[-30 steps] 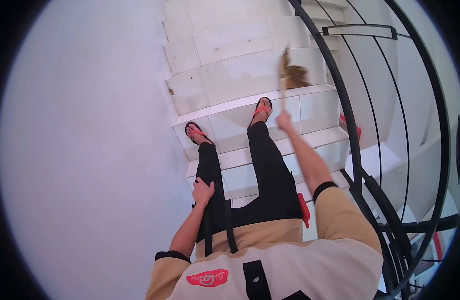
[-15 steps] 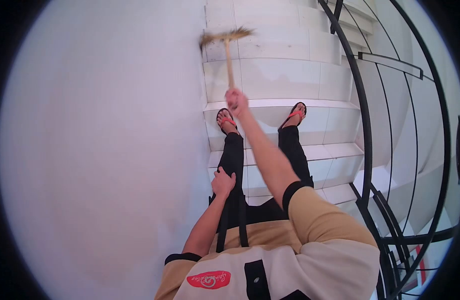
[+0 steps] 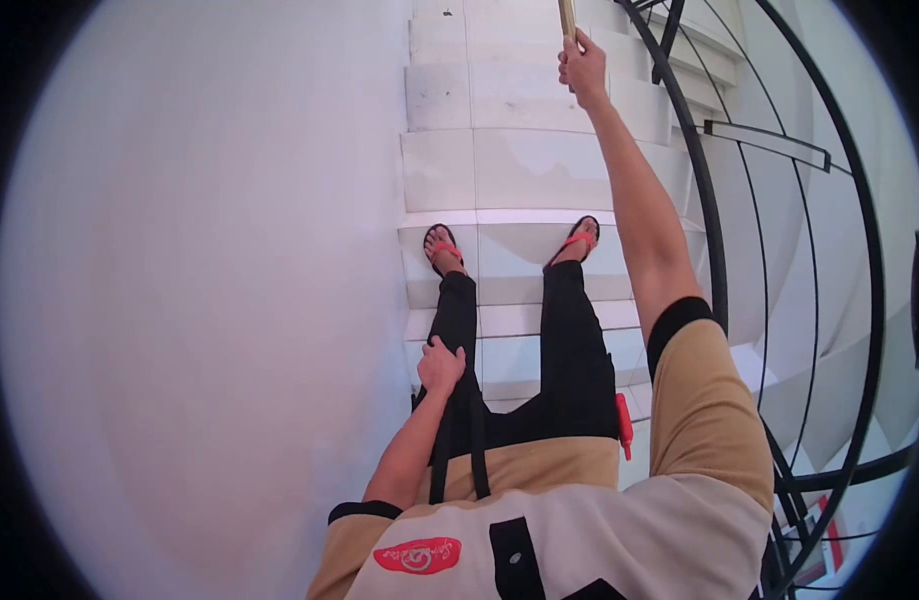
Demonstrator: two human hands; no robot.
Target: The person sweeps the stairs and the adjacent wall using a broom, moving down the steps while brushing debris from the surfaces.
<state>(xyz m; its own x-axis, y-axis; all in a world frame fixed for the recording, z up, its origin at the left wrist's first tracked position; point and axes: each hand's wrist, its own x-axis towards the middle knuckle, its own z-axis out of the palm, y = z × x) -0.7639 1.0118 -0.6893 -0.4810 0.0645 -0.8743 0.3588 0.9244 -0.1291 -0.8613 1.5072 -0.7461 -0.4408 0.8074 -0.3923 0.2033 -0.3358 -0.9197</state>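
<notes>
"What's moved?"

"My right hand has swung away from the wall, across and further up the stairs, toward the railing. The broom's handle went with it."

"And the bristles?"

"Out of sight now. The handle runs off the top edge, so I only see a short pale length and a bit of its end below my fist."

"Your fingers?"

"Right ones are wrapped tight round the handle. My left hand is on my left trouser leg, fingers bent close together, thumb a little apart."

"Any writing?"

"Pale script on the red patch on my shirt. It seems to start with an S; I can't make out the rest. The red object by my right hip is partly visible, with no label I can read. Past the railing, the red-and-white thing is cut across by bars."
</notes>
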